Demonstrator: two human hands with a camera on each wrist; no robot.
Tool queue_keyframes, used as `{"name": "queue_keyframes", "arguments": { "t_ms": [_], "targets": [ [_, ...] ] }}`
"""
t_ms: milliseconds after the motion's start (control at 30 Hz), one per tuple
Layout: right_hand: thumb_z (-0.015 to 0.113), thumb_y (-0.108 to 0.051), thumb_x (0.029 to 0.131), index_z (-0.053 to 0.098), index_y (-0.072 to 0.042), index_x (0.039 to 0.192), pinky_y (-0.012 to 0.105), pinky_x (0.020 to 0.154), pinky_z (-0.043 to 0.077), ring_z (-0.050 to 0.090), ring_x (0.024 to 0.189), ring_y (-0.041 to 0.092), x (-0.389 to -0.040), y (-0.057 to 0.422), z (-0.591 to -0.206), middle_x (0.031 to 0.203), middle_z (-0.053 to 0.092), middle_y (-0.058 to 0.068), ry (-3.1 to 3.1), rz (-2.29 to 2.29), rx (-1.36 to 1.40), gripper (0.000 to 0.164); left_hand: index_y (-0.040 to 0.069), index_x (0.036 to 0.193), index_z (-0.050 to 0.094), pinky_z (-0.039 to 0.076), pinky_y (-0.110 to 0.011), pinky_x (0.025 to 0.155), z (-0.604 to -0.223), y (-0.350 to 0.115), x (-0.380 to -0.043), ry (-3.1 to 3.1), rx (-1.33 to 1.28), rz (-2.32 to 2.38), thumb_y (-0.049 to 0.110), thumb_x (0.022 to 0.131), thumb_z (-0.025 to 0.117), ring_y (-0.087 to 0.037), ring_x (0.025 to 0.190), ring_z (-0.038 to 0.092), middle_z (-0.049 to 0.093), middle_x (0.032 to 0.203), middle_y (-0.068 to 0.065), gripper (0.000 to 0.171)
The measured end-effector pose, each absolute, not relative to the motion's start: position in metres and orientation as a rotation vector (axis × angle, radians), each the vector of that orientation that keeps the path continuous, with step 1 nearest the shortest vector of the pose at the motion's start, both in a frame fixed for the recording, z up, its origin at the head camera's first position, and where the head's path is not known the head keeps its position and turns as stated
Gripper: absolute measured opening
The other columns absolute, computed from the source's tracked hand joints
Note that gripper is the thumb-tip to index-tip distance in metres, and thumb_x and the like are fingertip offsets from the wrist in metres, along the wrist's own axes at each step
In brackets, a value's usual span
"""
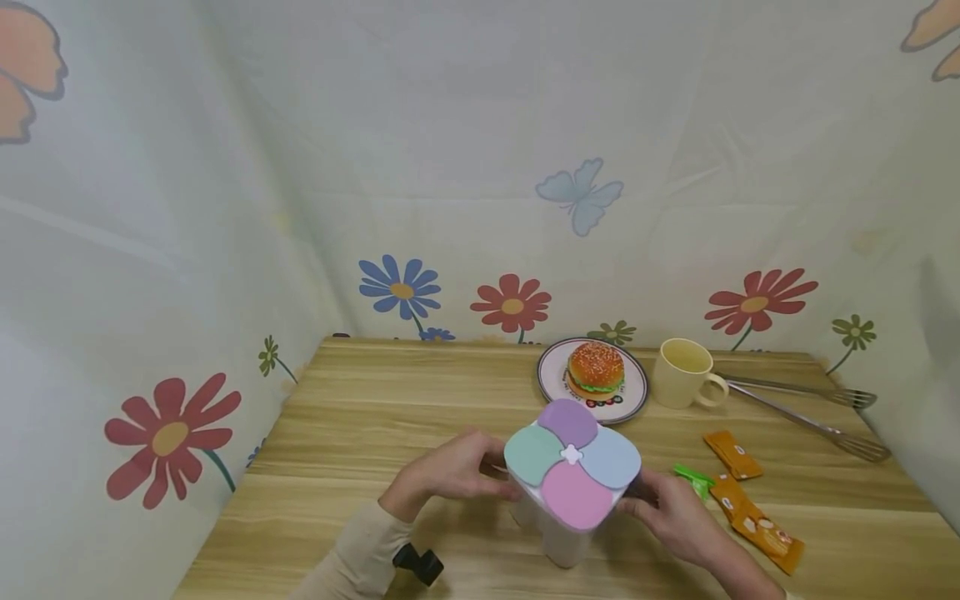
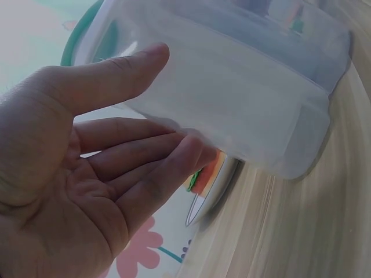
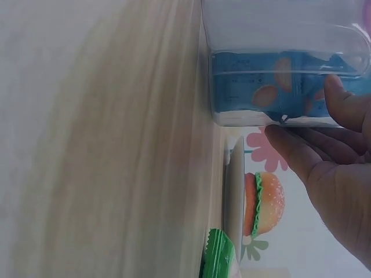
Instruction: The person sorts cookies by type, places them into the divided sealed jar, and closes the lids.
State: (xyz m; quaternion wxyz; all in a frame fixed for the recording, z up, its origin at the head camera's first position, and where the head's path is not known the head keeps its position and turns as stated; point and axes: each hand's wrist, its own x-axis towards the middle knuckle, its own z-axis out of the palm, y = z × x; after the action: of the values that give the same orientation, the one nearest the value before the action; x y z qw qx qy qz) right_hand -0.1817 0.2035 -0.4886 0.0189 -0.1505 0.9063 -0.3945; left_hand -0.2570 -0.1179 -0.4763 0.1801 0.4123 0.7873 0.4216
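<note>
A clear storage box [image 1: 566,546] with a four-petal lid [image 1: 577,496] in purple, blue, pink and green stands on the table. On its left side my left hand [image 1: 463,468] holds one lobe, the thumb on the near wall and the fingers round behind. My right hand [image 1: 675,512] grips the opposite lobe, thumb in front and fingertips at the far side. Through the wall in the right wrist view, blue packets [image 3: 240,81] show inside. The compartment nearest my left hand [image 2: 145,185] looks whitish and see-through.
Behind the box lies a plate [image 1: 551,387] with a burger [image 1: 596,368]. A yellow mug [image 1: 672,383] and two metal whisks [image 1: 862,446] are at the back right. Orange packets [image 1: 765,525] and a green packet [image 1: 696,479] lie near my right hand. Printed curtains enclose the table.
</note>
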Motion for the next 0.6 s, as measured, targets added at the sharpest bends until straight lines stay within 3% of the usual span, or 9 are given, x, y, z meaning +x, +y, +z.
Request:
{"name": "queue_keyframes", "arguments": {
  "t_ms": [233,600],
  "targets": [
    [0.065,-0.02,0.093,0.063,-0.004,0.12,0.035,0.084,0.057,0.067,0.104,0.027,-0.1854,0.2053,-0.4914,0.113,0.07,0.012,2.86,-1.18,-0.473,0.031,0.006,0.109,0.071,0.055,-0.022,0.085,-0.4837,-0.1141,-0.2539,2.159,1.163,1.253,0.014,0.083,0.078,-0.003,0.099,0.067,0.073,0.104,0.0,0.028],
    [0.059,-0.013,0.096,0.061,0.0,0.122,0.038,0.085,0.056,0.066,0.107,0.03,-0.1892,0.2062,-0.4904,0.116,0.069,0.016,2.824,-1.16,-0.469,0.029,0.004,0.109,0.069,0.055,-0.022,0.084,-0.4842,-0.1095,-0.2497,2.094,1.174,1.26,0.01,0.082,0.078,-0.003,0.099,0.066,0.073,0.105,-0.002,0.028]
  ]
}}
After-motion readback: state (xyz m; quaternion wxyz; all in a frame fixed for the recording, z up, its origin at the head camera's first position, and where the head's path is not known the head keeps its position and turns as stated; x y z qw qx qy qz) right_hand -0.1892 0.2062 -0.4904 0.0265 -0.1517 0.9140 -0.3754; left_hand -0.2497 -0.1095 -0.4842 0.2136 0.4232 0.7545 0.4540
